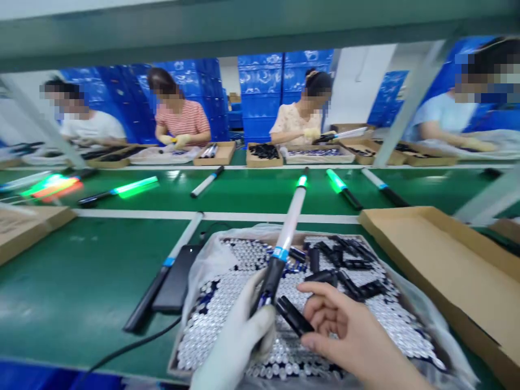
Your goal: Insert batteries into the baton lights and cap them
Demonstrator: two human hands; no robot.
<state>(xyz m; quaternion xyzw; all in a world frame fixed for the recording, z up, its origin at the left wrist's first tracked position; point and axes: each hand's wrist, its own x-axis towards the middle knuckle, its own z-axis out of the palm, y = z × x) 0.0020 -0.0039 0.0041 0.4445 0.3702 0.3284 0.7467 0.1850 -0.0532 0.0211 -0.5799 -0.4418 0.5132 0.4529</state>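
Observation:
My gloved left hand (246, 325) is wrapped around the black handle of a light stick (287, 222), which has a white tube and a blue band. The stick tilts up and away from me, and batteries show in the open side of the handle. Between the thumb and curled fingers of my bare right hand (341, 325) is one end of a black battery cover (294, 317), close beside that handle. Below both hands lies a plastic-lined tray (184, 325) packed with upright batteries (227, 311). Several loose black covers (353, 265) rest on top of them.
Left of the tray, another light stick (162, 276) leans on a black box (179, 279) with a cable. An open cardboard tray (439, 254) stands at right. Beyond, light sticks, some glowing, lie on a green belt (252, 189). Several co-workers sit opposite; a metal beam (244, 27) crosses overhead.

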